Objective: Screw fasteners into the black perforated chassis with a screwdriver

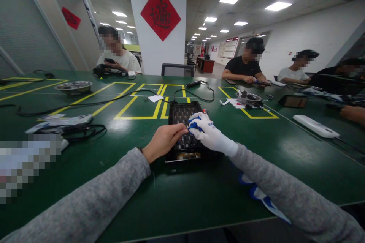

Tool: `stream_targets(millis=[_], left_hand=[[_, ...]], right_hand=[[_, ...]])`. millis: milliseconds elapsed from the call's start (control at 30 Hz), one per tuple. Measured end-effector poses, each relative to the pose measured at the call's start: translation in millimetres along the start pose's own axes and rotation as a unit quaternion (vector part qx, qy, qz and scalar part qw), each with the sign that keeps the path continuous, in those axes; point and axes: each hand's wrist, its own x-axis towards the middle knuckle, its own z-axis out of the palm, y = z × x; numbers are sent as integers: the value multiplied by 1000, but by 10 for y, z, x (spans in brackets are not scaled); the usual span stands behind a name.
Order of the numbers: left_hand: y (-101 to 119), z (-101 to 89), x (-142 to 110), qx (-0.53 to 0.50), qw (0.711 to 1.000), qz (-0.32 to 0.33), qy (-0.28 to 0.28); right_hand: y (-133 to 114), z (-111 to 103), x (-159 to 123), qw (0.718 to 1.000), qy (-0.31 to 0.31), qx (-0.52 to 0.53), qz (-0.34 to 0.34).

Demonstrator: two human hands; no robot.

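A black box-like case lies on the green table in front of me, with rows of small shiny pieces inside it. A gold-brown strip shows at its near end. My bare left hand is over the left side of the case, fingers pinched together at the tips. Touching or nearly touching it is my right hand, in a white glove with blue fingertips, its fingers curled closed. Whatever lies between the fingertips is too small or hidden to name. A blue and white glove lies below my right forearm.
A metal bowl stands at the back left, and a clear dish of parts at the right. Black cables cross the table. A white power strip lies right. Several people sit around the table, one person opposite.
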Motion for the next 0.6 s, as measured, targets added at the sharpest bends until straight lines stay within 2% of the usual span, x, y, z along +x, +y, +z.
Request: stream_targets(millis=[100,200,333,600], left_hand=[[20,-23,-12,-16,1000,6,-10],[65,-59,-40,-45,997,48,-36],[112,-70,-65,-90,990,86,-71],[91,-24,-61,-168,979,52,-106]], right_hand=[[75,-54,-14,993,-109,30,-9],[104,-99,-17,975,-215,51,29],[137,-100,2,962,-252,90,53],[171,-103,17,947,-283,145,52]])
